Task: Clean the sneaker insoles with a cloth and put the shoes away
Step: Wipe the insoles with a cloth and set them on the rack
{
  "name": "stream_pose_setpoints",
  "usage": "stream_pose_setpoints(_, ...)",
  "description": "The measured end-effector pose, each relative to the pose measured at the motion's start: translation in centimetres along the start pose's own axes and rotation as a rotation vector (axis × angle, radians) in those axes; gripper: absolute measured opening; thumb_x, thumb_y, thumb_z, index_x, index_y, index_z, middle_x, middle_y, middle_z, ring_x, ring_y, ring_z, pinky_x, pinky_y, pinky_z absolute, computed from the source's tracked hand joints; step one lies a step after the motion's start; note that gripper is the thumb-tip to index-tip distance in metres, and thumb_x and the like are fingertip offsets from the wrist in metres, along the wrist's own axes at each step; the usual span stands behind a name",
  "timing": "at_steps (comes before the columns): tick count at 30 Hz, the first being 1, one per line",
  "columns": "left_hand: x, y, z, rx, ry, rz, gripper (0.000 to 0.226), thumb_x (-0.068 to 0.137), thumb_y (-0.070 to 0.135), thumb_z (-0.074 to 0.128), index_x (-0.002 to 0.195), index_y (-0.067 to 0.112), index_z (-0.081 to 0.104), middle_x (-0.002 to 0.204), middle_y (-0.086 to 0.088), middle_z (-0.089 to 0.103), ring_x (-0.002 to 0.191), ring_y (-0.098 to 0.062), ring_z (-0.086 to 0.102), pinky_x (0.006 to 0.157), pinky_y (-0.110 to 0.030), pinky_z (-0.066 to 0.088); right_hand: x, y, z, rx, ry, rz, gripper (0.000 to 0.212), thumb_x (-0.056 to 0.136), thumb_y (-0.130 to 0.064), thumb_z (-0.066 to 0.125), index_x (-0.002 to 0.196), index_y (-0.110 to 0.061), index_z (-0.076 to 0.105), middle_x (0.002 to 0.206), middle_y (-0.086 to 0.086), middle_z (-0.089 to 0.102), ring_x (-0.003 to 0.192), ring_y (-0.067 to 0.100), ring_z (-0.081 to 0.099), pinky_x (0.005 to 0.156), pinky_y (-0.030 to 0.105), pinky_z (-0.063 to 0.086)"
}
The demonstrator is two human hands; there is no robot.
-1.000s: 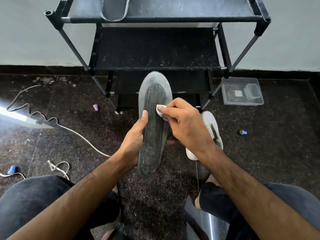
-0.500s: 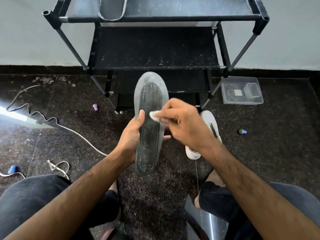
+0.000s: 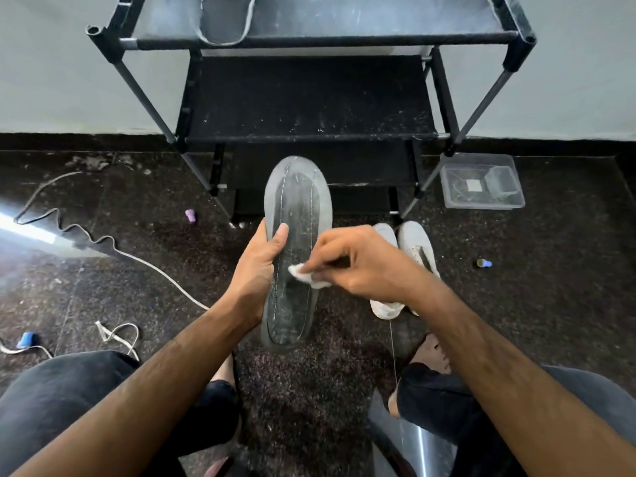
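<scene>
Insole, grey and stitched, stands lengthwise in the left hand, whose grip wraps its left edge, thumb on top. Right hand pinches a white cloth against the insole's middle. White sneakers sit on the floor just beyond, before the black shoe rack.

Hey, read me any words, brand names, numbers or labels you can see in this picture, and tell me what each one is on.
None can be read.
insole: only stitch lines and scuffs, no print visible.
white sneakers: no logo legible.
clear plastic box: holds a small white square, too small to tell whether it is printed.
shoe rack: no label.
</scene>
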State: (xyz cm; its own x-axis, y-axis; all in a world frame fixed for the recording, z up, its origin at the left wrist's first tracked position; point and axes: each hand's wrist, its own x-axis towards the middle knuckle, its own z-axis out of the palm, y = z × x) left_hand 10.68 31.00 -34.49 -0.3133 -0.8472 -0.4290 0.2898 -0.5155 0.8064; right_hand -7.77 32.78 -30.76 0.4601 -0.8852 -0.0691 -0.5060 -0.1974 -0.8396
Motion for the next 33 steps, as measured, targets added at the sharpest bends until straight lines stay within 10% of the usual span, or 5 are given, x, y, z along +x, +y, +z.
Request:
stream_pose_setpoints(5, -1.0, 0.1, 1.2, -0.118, -0.105, -0.029, 0.032, 0.109, 0.016, 0.038, 0.138, 0.016, 0.05, 0.128, -0.018, 0.067, 0.112, -0.038, 0.069, 0.089, -0.06, 0.057, 0.3, 0.8, -0.7, -0.234, 0.511, -0.029, 0.021, 0.09, -0.002, 0.073, 0.109, -0.009, 0.079, 0.093, 0.002, 0.066, 0.082, 0.014, 0.063, 0.074, 0.029, 0.056)
stream_pose_setpoints(13, 0.2, 0.7, -0.5, -0.091, 0.015, 0.03, 0.036, 0.107, 0.018, 0.04, 0.142, 0.015, 0.05, 0.136, -0.019, 0.062, 0.112, -0.032, 0.067, 0.091, -0.047, 0.059, 0.1, 0.7, 1.1, -0.186, 0.038, -0.032, 0.015, 0.091, -0.009, 0.075, 0.104, -0.011, 0.081, 0.088, -0.007, 0.062, 0.08, 0.004, 0.062, 0.073, 0.024, 0.056)
stream_pose_setpoints(21, -0.7, 0.4, 0.5, -0.098, -0.121, -0.028, 0.037, 0.107, 0.023, 0.041, 0.143, 0.015, 0.049, 0.136, -0.025, 0.06, 0.12, -0.049, 0.06, 0.099, -0.06, 0.051, 0.2, 0.7, -1.1, -0.224, 0.597, 0.042, 0.022, 0.091, -0.002, 0.072, 0.112, -0.006, 0.077, 0.096, 0.001, 0.066, 0.087, 0.01, 0.065, 0.077, 0.023, 0.057)
stream_pose_setpoints(25, -0.6, 0.8, 0.0, -0.057, -0.066, 0.0, 0.036, 0.107, 0.024, 0.041, 0.139, 0.013, 0.053, 0.123, -0.015, 0.069, 0.101, -0.026, 0.071, 0.085, -0.041, 0.061, 0.4, 1.2, 0.6, -0.271, 0.449, 0.002, 0.011, 0.094, -0.003, 0.069, 0.1, -0.006, 0.078, 0.089, 0.001, 0.059, 0.079, 0.014, 0.062, 0.07, 0.033, 0.057)
stream_pose_setpoints(33, -0.3, 0.9, 0.2, -0.095, -0.015, -0.004, 0.036, 0.109, 0.023, 0.037, 0.141, 0.012, 0.049, 0.125, -0.019, 0.069, 0.104, -0.03, 0.072, 0.08, -0.043, 0.062, -0.6, 0.5, -0.5, -0.159, -0.005, 0.077, 0.016, 0.086, 0.0, 0.076, 0.097, -0.01, 0.082, 0.087, -0.021, 0.059, 0.082, -0.01, 0.06, 0.076, 0.004, 0.047)
